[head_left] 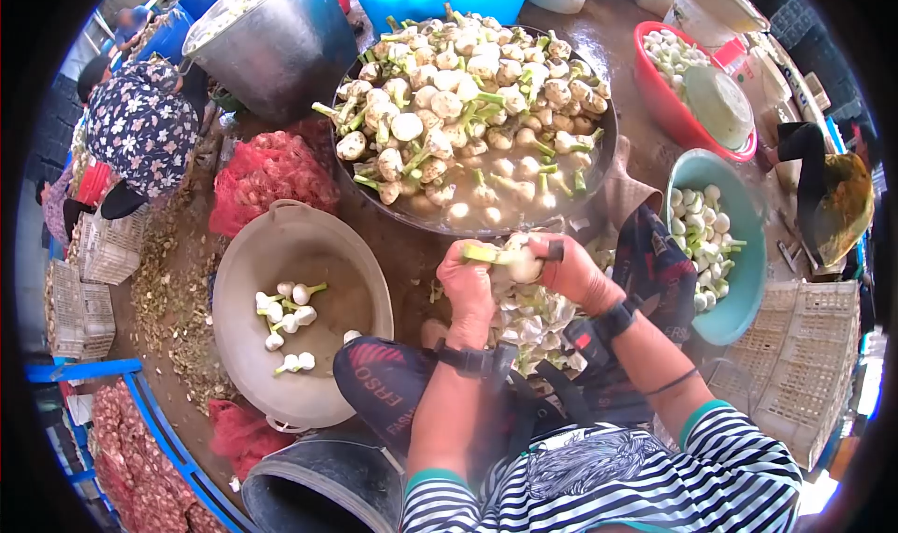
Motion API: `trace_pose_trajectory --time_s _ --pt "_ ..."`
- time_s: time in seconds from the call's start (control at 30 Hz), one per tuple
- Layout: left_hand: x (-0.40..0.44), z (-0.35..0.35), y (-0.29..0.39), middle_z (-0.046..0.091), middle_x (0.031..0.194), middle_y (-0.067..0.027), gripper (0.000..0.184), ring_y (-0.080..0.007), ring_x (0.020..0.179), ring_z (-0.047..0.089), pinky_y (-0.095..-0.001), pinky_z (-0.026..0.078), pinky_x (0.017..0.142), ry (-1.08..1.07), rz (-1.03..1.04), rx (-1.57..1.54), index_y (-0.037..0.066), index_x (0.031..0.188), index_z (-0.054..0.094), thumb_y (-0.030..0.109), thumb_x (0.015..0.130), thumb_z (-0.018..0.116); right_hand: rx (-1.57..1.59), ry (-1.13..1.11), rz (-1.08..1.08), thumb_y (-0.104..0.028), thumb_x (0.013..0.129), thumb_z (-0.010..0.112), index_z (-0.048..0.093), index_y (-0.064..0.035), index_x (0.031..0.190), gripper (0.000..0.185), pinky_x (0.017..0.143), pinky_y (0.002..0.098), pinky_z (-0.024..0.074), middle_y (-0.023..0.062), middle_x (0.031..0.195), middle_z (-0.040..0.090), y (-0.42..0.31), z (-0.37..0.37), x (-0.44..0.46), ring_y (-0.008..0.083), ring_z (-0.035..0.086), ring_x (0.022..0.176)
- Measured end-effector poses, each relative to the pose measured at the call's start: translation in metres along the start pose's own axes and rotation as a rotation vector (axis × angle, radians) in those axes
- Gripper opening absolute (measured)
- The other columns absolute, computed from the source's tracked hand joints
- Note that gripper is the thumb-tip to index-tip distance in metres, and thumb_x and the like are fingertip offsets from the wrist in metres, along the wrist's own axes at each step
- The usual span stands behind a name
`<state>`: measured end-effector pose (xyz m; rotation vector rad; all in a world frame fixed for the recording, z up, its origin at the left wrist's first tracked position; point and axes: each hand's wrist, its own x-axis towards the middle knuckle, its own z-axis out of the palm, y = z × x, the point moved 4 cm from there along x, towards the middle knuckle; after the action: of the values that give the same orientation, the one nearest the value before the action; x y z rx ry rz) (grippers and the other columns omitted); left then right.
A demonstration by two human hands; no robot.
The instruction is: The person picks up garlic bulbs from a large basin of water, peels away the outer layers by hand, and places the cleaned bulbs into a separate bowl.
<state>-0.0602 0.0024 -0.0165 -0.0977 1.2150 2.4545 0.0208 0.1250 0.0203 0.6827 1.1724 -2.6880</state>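
Observation:
A garlic bulb (524, 265) with a short green stem is held between my two hands, just in front of the big pan. My left hand (466, 280) is closed round the stem side. My right hand (572, 271) grips the bulb, and a dark band or small tool, too small to make out, sits at its fingers. Below the hands lies a pile of garlic peelings (533, 323) between my legs. Ahead, a wide dark pan (351, 196) holds muddy water and a heap of unpeeled garlic bulbs (449, 93).
At left a grey basin (234, 346) holds several white peeled bulbs (297, 318). A teal basin (744, 304) and a red basin (655, 112) with white garlic stand at right. A red mesh sack (271, 178), a black bucket (318, 496) and plastic crates (786, 355) surround me. Other people (140, 126) sit nearby.

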Motion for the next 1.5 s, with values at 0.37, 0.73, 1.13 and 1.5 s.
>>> trace_pose_trajectory --time_s 0.37,0.73,1.13,1.5 --pt "-0.012 0.008 -0.012 0.059 0.071 -0.0033 0.022 -0.0115 0.059 0.053 -0.0238 0.043 0.055 -0.046 -0.31 0.056 0.001 0.075 0.061 -0.014 0.066 0.046 -1.263 0.297 -0.72 -0.031 0.077 0.07 0.054 -0.0006 0.116 0.052 0.095 0.0364 0.041 0.016 0.113 0.057 -0.011 0.025 -0.019 0.0272 0.053 0.109" --pt "-0.015 -0.004 -0.049 0.062 0.099 -0.0032 0.04 -0.0083 0.085 0.057 -0.0215 0.046 0.075 -0.469 -0.075 0.73 -0.003 0.119 0.054 0.008 0.081 0.064 -0.565 0.22 -0.508 -0.038 0.095 0.044 0.06 0.0008 0.112 0.045 0.079 0.0248 0.0456 0.007 0.1 0.062 -0.059 -0.013 -0.033 0.0108 0.057 0.089" --pt "-0.029 0.025 -0.002 0.061 0.06 -0.0055 0.028 -0.0086 0.053 0.056 -0.026 0.042 0.05 -0.544 -0.149 0.851 -0.003 0.069 0.062 0.02 0.084 0.062 -1.299 0.143 -0.605 -0.02 0.075 0.06 0.064 -0.0039 0.096 0.027 0.075 0.0343 0.0471 0.0181 0.09 0.064 -0.032 0.003 -0.015 0.0245 0.062 0.088" --pt "-0.016 0.006 -0.017 0.057 0.061 -0.0181 0.018 -0.0363 0.059 0.059 -0.0438 0.045 0.054 -0.417 0.274 1.383 0.003 0.062 0.059 0.013 0.076 0.055 0.126 -0.168 -0.517 -0.042 0.093 0.039 0.058 0.0074 0.107 0.055 0.101 0.0393 0.0363 0.0266 0.121 0.052 -0.062 -0.013 -0.023 0.0323 0.048 0.117"
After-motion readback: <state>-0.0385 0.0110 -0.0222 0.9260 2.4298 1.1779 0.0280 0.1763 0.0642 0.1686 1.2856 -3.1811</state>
